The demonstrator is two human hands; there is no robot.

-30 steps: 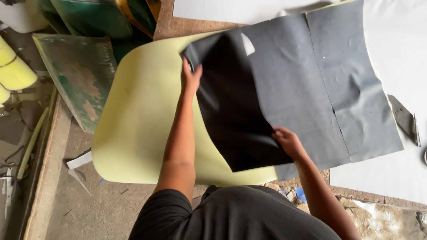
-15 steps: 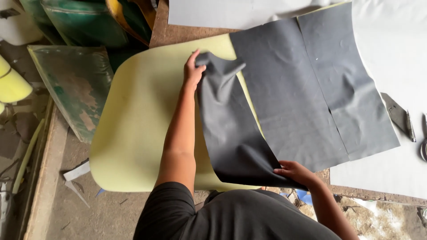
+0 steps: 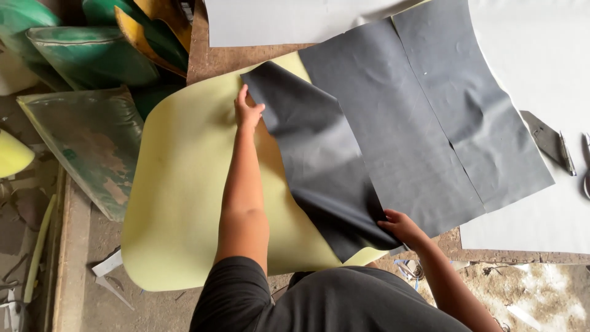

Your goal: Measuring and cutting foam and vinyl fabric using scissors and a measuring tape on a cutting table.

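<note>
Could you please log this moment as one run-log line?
left hand: pinching far corner of grey sheet | right hand: gripping near corner | sheet: folded back over yellow foam pad

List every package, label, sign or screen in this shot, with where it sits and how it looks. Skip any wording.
No screens or signs show.
Plastic-wrapped green cushions: stacked at upper left, rounded, glossy green.
Plastic-wrapped flat panel: leaning at left, beside the pale yellow foam pad, dull green with brown patches.
Possible label: small striped patch at the top edge, too small to tell.
Both hands grip the dark grey fabric sheet, which is unmarked.
</note>
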